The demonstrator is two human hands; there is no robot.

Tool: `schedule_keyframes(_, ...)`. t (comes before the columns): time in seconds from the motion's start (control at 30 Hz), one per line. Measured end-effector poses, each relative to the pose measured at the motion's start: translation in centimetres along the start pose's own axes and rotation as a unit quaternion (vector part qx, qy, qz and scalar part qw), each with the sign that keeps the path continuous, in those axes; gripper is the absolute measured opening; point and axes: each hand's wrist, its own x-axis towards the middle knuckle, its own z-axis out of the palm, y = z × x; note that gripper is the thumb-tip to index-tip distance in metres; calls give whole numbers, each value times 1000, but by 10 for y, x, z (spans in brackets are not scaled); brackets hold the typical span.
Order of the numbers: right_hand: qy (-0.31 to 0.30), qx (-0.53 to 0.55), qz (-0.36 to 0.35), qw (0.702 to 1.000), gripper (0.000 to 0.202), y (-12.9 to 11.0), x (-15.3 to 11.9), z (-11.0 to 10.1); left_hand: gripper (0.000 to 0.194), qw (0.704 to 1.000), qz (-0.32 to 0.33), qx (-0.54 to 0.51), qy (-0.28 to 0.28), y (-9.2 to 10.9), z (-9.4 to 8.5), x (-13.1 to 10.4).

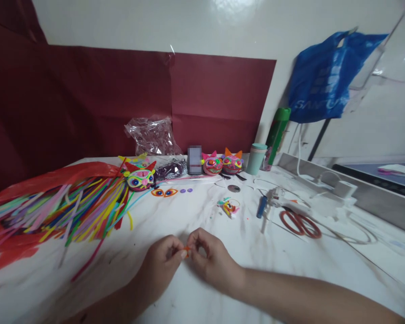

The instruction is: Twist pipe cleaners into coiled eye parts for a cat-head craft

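My left hand (162, 260) and my right hand (213, 260) meet over the front of the white marbled table, both with fingertips pinched together. Between them is a small orange piece (187, 250); its exact kind is too small to tell. Beyond the hands lie a pair of orange-rimmed eye shapes (164, 192) with blue centres and two small purple discs (186, 191). Off to the right is a little heap of coloured scraps (228, 207). A decorated round cat-like head (141, 177) with red ears stands at the back left.
Many coloured strips (87, 207) spread over red plastic on the left. Two more cat-like heads (232, 162), a phone (195, 160) and a mint cup (257, 159) line the back. Red-handled scissors (300, 224), a glue gun (273, 198), a blue lighter-like object (261, 207) and cables lie right.
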Motion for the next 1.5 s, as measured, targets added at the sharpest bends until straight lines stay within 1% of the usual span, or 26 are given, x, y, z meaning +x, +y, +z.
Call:
schedule_keyframes(0.1,-8,-3,-11,1000,12,1,1,-2,7,999,12,-45,16,-6,1,3)
schedule_keyframes(0.17,-34,-9,-6,999,15,3,5,-7,12,997,12,-67,32,-10,1,5)
schedule_keyframes(0.2,-51,-14,5,999,16,5,9,-11,13,997,10,-66,33,-11,0,6)
schedule_keyframes(0.27,-68,-27,48,996,18,11,22,-20,9,999,9,-43,21,-12,-1,5)
schedule_keyframes(0.3,-60,-31,72,995,19,16,32,-25,7,999,17,-28,11,-12,-2,5)
schedule_keyframes(0.33,-40,-37,100,994,19,22,44,-30,6,999,29,-14,3,-12,-3,4)
schedule_keyframes(0.4,-6,-51,125,991,16,36,75,-36,6,999,54,4,-5,-12,-4,3)
schedule_keyframes(0.5,26,-73,171,982,3,61,126,-34,8,996,78,28,-20,-13,-5,1)
schedule_keyframes(0.57,34,-91,204,974,20,77,155,-30,9,995,85,47,-30,-15,-7,2)
schedule_keyframes(0.6,38,-103,216,970,25,84,166,-28,9,994,87,55,-34,-16,-9,2)
schedule_keyframes(0.7,53,-155,232,959,28,99,187,-30,9,992,98,71,-32,-18,-13,2)
schedule_keyframes(0.77,64,-199,219,953,28,106,191,-36,9,989,112,86,-34,-19,-14,1)
schedule_keyframes(0.83,68,-242,194,948,28,109,190,-42,10,985,128,110,-47,-19,-15,0)
schedule_keyframes(0.93,51,-299,149,941,27,110,186,-42,12,974,150,146,-90,-17,-15,-2)
schedule_keyframes(1.03,16,-342,102,934,26,105,185,-27,12,967,156,163,-122,-16,-15,-2)
schedule_keyframes(1.13,-15,-373,60,926,24,100,185,-7,11,966,147,168,-129,-14,-17,-1)
schedule_keyframes(1.2,-23,-391,45,919,22,97,185,2,10,966,142,174,-131,-12,-18,-1)
schedule_keyframes(1.27,-22,-403,41,914,21,97,184,5,10,964,140,180,-134,-11,-19,-1)
schedule_keyframes(1.33,-17,-409,49,911,23,98,185,1,11,963,141,184,-139,-10,-20,-2)
schedule_keyframes(1.5,5,-403,118,908,25,107,196,-24,10,959,160,189,-137,-14,-19,-2)
